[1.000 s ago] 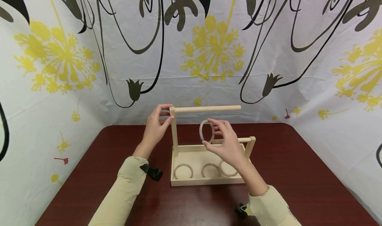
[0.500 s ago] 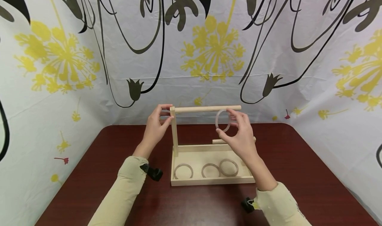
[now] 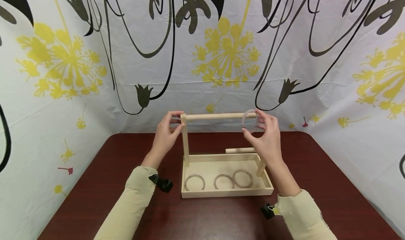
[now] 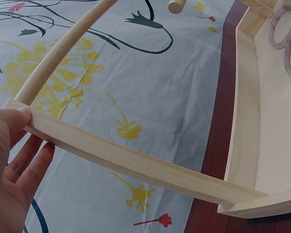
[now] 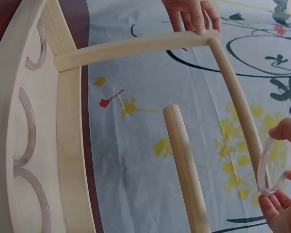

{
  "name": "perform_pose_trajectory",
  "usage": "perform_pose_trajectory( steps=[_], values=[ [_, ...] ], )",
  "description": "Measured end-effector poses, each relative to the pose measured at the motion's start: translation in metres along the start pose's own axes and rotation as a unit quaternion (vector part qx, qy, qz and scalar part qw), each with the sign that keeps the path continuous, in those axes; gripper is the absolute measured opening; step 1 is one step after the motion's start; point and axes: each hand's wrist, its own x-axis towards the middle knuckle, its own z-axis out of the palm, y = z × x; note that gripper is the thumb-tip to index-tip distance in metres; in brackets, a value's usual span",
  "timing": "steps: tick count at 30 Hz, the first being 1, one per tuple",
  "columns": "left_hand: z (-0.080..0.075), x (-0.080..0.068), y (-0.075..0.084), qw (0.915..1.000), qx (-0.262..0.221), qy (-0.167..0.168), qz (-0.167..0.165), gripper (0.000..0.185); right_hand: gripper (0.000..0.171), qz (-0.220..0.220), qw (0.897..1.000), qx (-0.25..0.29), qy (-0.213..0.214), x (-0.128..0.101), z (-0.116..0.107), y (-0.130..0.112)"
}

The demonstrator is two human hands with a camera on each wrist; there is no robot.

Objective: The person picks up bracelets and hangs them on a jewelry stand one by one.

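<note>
My right hand [image 3: 267, 138] pinches a pale translucent bangle [image 3: 243, 121] between thumb and fingers, held upright. In the head view the bangle overlaps the free right end of the upper wooden bar [image 3: 218, 117]; the right wrist view also has the bangle [image 5: 263, 167] right at that bar end. With thumb and fingers, my left hand [image 3: 166, 132] grips the top of the wooden post [image 3: 185, 141] that carries this bar. Three similar bangles lie in the shallow wooden tray [image 3: 227, 193] below: one bangle [image 3: 194, 175] at left, two close together toward the right.
A shorter, lower wooden bar [image 3: 238, 150] points left from a second post [image 3: 261, 168] at the tray's right end. The stand rests on a dark red-brown table [image 3: 202, 215]. Behind it hangs a white cloth [image 3: 202, 95] printed with flowers.
My right hand has carried the bangle right and upward, from below the upper bar to that bar's free end. The left hand has kept its grip on the post.
</note>
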Motion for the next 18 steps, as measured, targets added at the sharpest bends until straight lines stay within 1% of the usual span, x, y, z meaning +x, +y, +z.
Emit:
perform_pose_trajectory(
  steps=[12,15,18],
  values=[
    [0.001,0.000,-0.001,1.0000,-0.004,0.000,-0.003,0.038,0.072,0.058,0.998,0.020,-0.001,0.009,0.003,0.011],
    [0.001,0.000,-0.001,1.0000,-0.006,0.001,-0.005,0.038,0.073,0.084,0.996,0.041,-0.005,0.010,0.005,0.013],
    [0.001,0.000,-0.002,1.0000,-0.003,0.002,-0.005,0.039,0.074,0.114,0.991,0.073,-0.016,0.011,0.008,0.014]
  ],
)
